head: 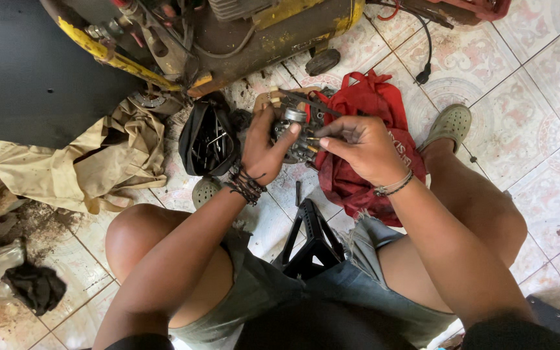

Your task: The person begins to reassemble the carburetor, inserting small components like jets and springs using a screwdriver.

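We see two hands at work over one carburetor (296, 133), held above the tiled floor (526, 123) between the person's knees. The left hand (264, 146) wraps the carburetor from the left, its fingers curled closed around the metal body and the thumb up against its top. The right hand (361, 146) comes in from the right with its fingers (332, 133) nearly closed, the thumb and forefinger pinched together on a small brass-coloured part at the carburetor's side; what exactly that part is, we cannot tell.

Each wrist carries bands: a stack of dark cords on the left, one pale bracelet on the right. We count two green clogs, one (450, 124) on the right foot and the other (205, 191) partly hidden under the left arm.

Beneath the hands lies one red bag (358, 181), crumpled on the floor. Just left of the carburetor sits one black pouch (207, 139), open, with thin metal tools showing inside. One tan cloth (79, 162) is heaped further left, and one black rag (34, 285) lies near the lower left corner. One yellow compressor (228, 32) stands at the top, a small wheel under it. One black stool (315, 240) shows between the thighs.
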